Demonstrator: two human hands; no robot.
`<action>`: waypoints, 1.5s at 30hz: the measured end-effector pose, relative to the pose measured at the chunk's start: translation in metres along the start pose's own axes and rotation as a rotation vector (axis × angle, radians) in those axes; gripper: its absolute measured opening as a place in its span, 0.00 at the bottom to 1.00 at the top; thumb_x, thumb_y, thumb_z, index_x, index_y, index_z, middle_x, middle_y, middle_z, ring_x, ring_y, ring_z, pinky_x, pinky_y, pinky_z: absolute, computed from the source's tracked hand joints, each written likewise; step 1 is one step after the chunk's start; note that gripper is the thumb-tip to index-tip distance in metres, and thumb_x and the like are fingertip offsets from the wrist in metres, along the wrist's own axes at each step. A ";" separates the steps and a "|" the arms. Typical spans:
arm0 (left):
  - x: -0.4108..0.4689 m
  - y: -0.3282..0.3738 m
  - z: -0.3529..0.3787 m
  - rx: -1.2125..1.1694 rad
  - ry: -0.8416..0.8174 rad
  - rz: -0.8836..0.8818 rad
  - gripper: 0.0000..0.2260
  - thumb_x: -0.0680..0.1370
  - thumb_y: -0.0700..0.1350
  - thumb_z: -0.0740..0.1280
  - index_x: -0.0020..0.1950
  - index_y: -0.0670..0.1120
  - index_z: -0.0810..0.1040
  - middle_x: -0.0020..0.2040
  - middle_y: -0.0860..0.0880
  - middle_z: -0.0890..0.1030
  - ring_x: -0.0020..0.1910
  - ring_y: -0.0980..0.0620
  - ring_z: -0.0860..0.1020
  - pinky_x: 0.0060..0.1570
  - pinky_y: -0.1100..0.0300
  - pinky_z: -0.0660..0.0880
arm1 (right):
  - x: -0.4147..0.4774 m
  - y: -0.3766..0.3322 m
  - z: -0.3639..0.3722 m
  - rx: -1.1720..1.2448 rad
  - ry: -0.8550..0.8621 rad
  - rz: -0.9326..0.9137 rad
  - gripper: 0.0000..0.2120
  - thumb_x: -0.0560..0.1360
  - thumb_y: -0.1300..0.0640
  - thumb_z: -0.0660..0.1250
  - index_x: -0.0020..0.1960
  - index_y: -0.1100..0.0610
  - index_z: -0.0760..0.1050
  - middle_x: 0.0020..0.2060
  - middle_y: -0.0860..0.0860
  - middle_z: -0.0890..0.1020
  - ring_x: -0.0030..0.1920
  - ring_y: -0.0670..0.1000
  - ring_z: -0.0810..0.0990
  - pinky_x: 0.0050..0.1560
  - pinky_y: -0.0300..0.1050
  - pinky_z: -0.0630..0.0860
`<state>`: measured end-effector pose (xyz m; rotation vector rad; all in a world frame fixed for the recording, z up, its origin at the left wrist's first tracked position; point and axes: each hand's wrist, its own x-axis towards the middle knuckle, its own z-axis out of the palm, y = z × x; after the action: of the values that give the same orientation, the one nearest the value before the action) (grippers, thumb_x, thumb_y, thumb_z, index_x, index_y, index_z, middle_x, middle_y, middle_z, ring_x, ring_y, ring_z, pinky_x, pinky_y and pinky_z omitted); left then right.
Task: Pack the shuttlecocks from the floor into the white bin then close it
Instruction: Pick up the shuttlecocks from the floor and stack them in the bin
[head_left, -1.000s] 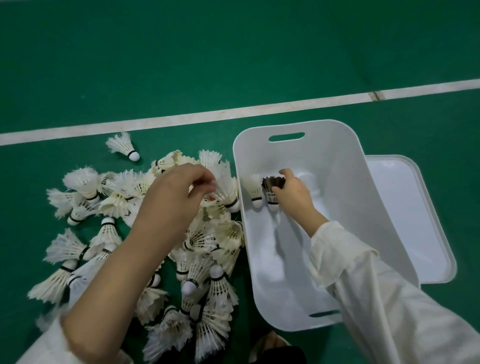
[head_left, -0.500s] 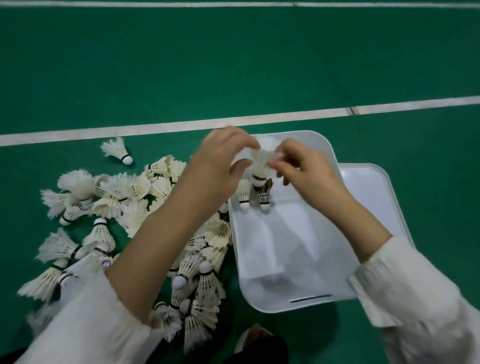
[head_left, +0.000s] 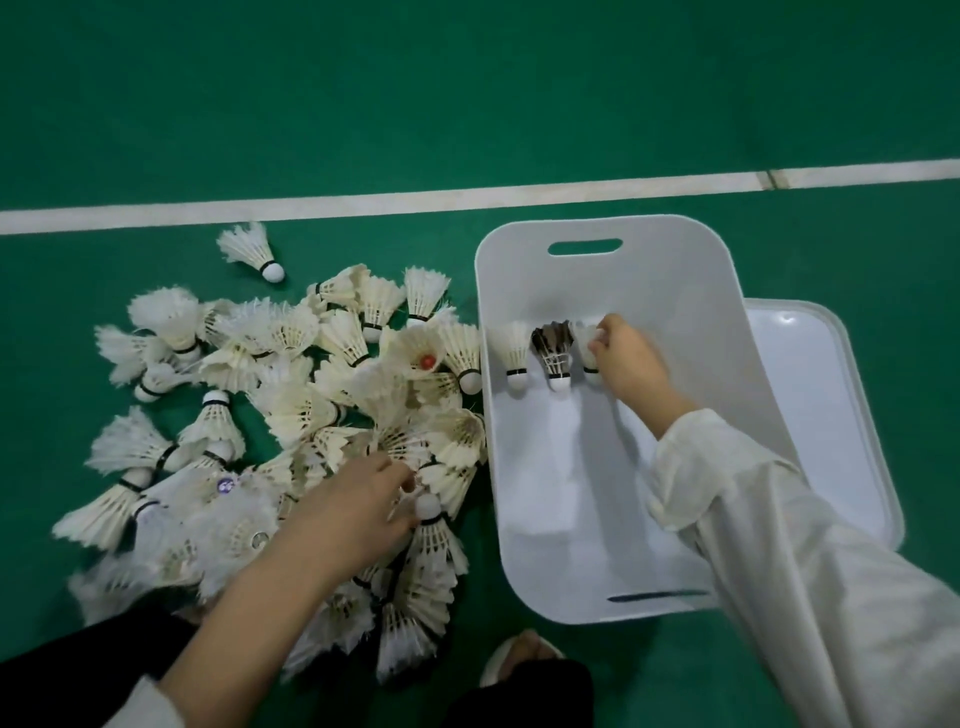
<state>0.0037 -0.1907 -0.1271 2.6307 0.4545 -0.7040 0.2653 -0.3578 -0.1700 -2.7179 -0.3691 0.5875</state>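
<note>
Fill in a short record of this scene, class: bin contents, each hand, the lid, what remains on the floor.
Bin contents: white bin holds a row of three: white shuttlecock, dark-feathered shuttlecock, third shuttlecock
Right hand: pinches the third shuttlecock's feathers
Left hand: down in the pile, fingers among feathers; grip unclear
Lid: off, lying at the bin's right side
Floor: pile of shuttlecocks left of the bin, not yet packed

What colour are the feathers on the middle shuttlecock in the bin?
The middle shuttlecock has dark blackish-brown feathers; the head view shows it.
</note>
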 end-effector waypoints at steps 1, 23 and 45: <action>0.000 -0.001 0.002 0.013 -0.018 -0.013 0.14 0.77 0.55 0.61 0.61 0.52 0.70 0.60 0.53 0.70 0.58 0.53 0.71 0.50 0.59 0.71 | 0.003 -0.001 0.002 -0.004 -0.009 -0.004 0.10 0.78 0.60 0.55 0.57 0.60 0.68 0.53 0.61 0.79 0.51 0.62 0.77 0.51 0.52 0.72; -0.064 -0.033 -0.005 -1.095 0.219 -0.204 0.16 0.73 0.43 0.68 0.60 0.51 0.73 0.53 0.52 0.78 0.49 0.54 0.79 0.53 0.56 0.76 | -0.186 -0.144 0.036 0.220 -0.360 -0.488 0.19 0.73 0.49 0.68 0.60 0.55 0.73 0.49 0.45 0.76 0.49 0.47 0.76 0.48 0.40 0.72; -0.084 -0.064 0.032 -0.489 0.386 -0.301 0.14 0.76 0.47 0.66 0.59 0.42 0.73 0.55 0.50 0.71 0.52 0.52 0.73 0.55 0.60 0.69 | -0.190 -0.131 0.049 0.169 -0.196 -0.603 0.06 0.75 0.61 0.63 0.51 0.59 0.76 0.42 0.49 0.77 0.42 0.48 0.75 0.43 0.38 0.68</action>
<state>-0.1036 -0.1657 -0.1254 2.2400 1.0073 -0.1246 0.0529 -0.2859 -0.0964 -2.2242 -1.0819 0.6640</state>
